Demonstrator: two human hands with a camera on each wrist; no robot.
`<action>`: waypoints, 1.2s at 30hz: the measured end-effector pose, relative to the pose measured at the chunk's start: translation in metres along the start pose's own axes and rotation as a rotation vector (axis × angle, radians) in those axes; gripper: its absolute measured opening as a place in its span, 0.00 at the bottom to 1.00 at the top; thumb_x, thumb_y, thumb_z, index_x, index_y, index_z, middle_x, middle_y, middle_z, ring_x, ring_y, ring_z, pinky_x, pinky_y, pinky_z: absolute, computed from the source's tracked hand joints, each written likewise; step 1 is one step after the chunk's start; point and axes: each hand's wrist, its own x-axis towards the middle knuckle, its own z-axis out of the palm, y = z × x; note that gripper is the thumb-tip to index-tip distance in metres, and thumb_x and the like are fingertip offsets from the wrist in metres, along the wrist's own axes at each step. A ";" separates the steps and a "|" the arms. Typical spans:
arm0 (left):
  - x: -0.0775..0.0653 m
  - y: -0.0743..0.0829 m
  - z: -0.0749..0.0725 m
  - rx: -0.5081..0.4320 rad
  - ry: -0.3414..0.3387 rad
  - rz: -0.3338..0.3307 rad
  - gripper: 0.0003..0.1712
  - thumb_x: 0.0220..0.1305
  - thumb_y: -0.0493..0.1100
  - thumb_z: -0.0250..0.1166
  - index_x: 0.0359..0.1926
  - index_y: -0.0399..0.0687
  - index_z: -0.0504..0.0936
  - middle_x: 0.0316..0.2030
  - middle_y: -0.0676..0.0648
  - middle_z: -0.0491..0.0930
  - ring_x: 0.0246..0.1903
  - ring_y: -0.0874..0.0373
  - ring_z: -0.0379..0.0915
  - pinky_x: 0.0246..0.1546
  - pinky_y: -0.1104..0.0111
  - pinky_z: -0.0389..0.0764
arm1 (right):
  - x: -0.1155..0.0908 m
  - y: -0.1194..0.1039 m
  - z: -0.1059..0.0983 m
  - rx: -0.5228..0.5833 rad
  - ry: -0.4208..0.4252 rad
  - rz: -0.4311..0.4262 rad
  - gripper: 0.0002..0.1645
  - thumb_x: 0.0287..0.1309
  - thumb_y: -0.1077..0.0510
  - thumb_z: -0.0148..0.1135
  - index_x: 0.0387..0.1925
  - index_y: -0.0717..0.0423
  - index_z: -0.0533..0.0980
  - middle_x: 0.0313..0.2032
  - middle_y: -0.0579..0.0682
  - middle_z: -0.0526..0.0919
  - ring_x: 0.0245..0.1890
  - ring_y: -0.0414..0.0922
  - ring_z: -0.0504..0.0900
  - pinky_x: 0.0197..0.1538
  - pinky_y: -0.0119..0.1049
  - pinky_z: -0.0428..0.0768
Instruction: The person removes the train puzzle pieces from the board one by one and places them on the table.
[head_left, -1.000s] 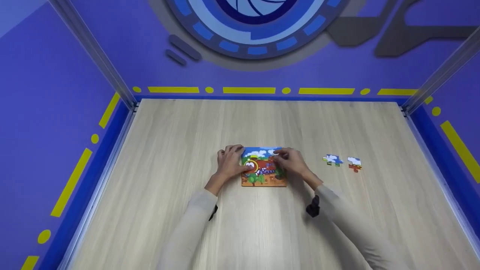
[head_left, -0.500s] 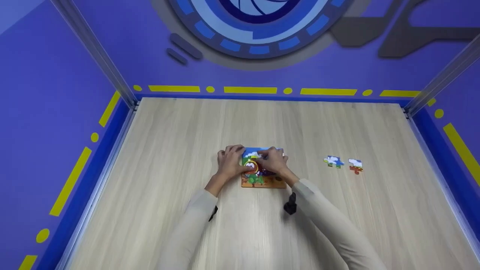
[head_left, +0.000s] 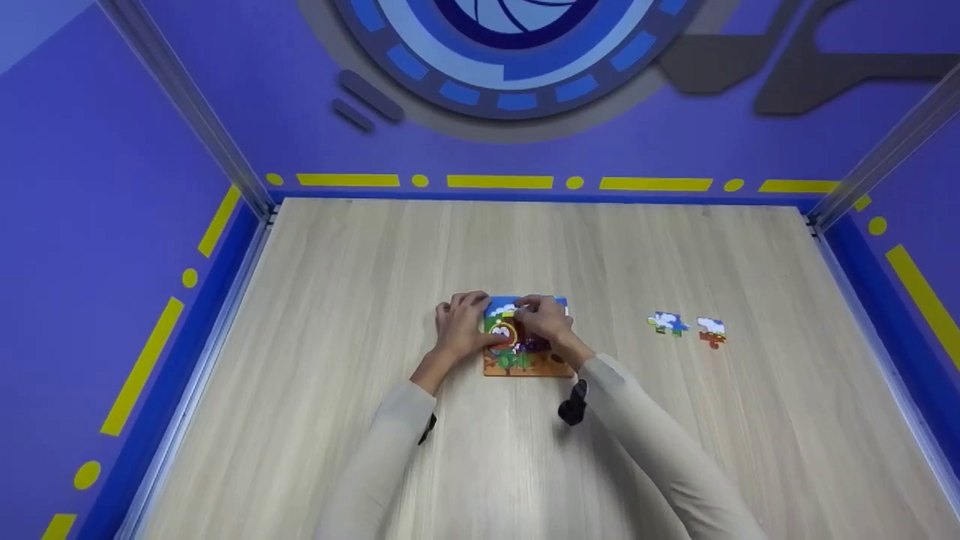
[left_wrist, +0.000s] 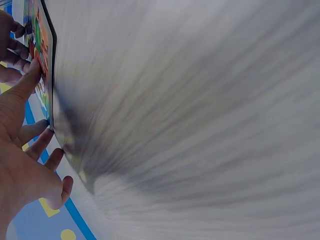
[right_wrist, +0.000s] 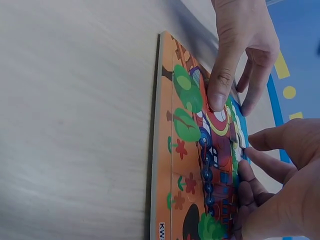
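A jigsaw puzzle (head_left: 525, 369) of a smiling red train lies on the table, with blue sky and clouds at its far side and orange ground nearest the person. My left hand (head_left: 459, 328) rests at its left side. The thumb (right_wrist: 218, 100) presses the train picture from above, while the other fingers spread along the edge and far corner. Over the upper middle of the picture, my right hand (head_left: 546, 319) bends its fingers down. Between its fingertips a small white-and-dark puzzle piece (right_wrist: 240, 138) shows, slightly raised and largely covered by the fingers.
Two loose puzzle pieces lie to the right: a blue-and-white one (head_left: 667, 323) and one with cloud and red parts (head_left: 712, 331). The wooden table (head_left: 360, 255) is bordered by blue walls (head_left: 510, 157) with yellow marks behind and at both sides.
My right hand has moved left from the puzzle's right edge to its upper middle and has stayed there over the last half second. The left hand has stayed in place.
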 end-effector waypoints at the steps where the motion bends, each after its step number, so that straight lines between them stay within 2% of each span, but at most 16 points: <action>1: 0.000 0.000 0.000 0.003 0.003 0.000 0.46 0.54 0.62 0.77 0.68 0.43 0.76 0.68 0.42 0.74 0.66 0.43 0.66 0.63 0.42 0.60 | 0.000 0.000 0.001 0.007 0.010 0.004 0.19 0.68 0.56 0.60 0.58 0.55 0.81 0.50 0.58 0.86 0.55 0.57 0.79 0.72 0.64 0.53; 5: 0.000 0.000 0.001 0.015 0.007 0.001 0.46 0.53 0.62 0.77 0.68 0.43 0.76 0.68 0.43 0.74 0.66 0.43 0.66 0.62 0.43 0.61 | 0.000 -0.002 0.003 0.023 0.054 0.004 0.17 0.66 0.55 0.64 0.55 0.53 0.82 0.44 0.56 0.88 0.51 0.55 0.81 0.71 0.64 0.54; 10: 0.000 0.001 0.000 0.026 0.007 -0.009 0.46 0.53 0.62 0.77 0.67 0.43 0.77 0.68 0.43 0.74 0.66 0.44 0.66 0.62 0.43 0.62 | 0.000 -0.004 0.008 0.076 0.103 -0.025 0.17 0.63 0.57 0.69 0.52 0.54 0.82 0.39 0.54 0.90 0.48 0.55 0.84 0.71 0.67 0.51; 15: 0.000 0.001 -0.001 0.057 0.018 -0.014 0.46 0.52 0.62 0.77 0.67 0.45 0.78 0.67 0.44 0.75 0.66 0.45 0.67 0.62 0.44 0.62 | 0.001 -0.004 0.012 0.100 0.139 -0.053 0.16 0.61 0.58 0.70 0.51 0.56 0.83 0.37 0.54 0.91 0.50 0.55 0.85 0.71 0.67 0.50; 23: -0.001 0.001 0.001 0.043 0.030 -0.011 0.45 0.53 0.63 0.77 0.67 0.45 0.78 0.67 0.44 0.75 0.65 0.44 0.68 0.63 0.41 0.61 | 0.002 -0.002 0.014 0.057 0.131 -0.085 0.22 0.62 0.58 0.69 0.58 0.54 0.81 0.37 0.54 0.91 0.49 0.54 0.87 0.72 0.68 0.50; 30: 0.000 0.002 0.001 0.050 0.021 -0.017 0.45 0.53 0.63 0.77 0.67 0.45 0.78 0.67 0.44 0.75 0.65 0.44 0.68 0.63 0.41 0.61 | 0.001 -0.001 0.012 0.089 0.115 -0.093 0.21 0.62 0.58 0.69 0.57 0.55 0.82 0.36 0.54 0.91 0.48 0.54 0.88 0.73 0.68 0.47; 36: 0.000 0.002 0.000 0.048 0.003 -0.030 0.46 0.54 0.63 0.76 0.68 0.45 0.76 0.68 0.44 0.74 0.66 0.44 0.67 0.64 0.41 0.60 | 0.000 -0.002 0.008 0.088 0.108 -0.084 0.21 0.62 0.57 0.70 0.57 0.53 0.82 0.38 0.54 0.91 0.50 0.54 0.86 0.73 0.66 0.48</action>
